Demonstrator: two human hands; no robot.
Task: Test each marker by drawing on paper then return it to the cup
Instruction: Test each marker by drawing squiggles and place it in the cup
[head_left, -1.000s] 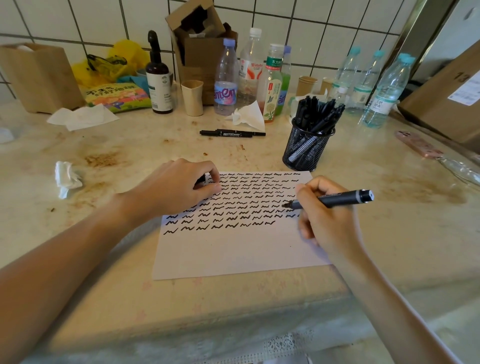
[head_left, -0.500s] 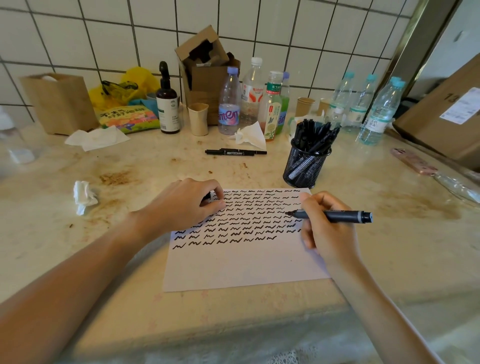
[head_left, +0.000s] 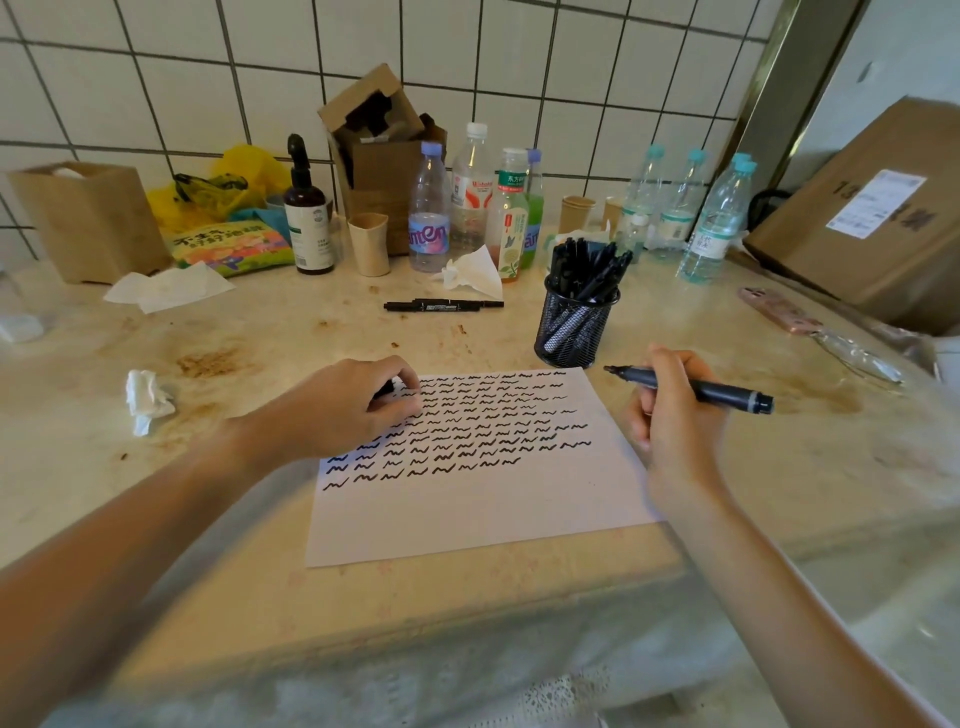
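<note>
Head cam: right hand (head_left: 675, 415) pinches a marker (head_left: 691, 387) beside the mesh cup (head_left: 574, 325), left hand (head_left: 353, 405) curled around a dark cap on the paper (head_left: 467, 514).

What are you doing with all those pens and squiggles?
A person is testing markers. The right hand holds an uncapped marker lifted off the paper, its tip pointing toward the mesh cup full of other markers. The left hand rests on the paper's top left corner, curled around something small and dark, probably the cap. Rows of black squiggles cover the upper part of the sheet. Two more markers lie on the counter behind.
</note>
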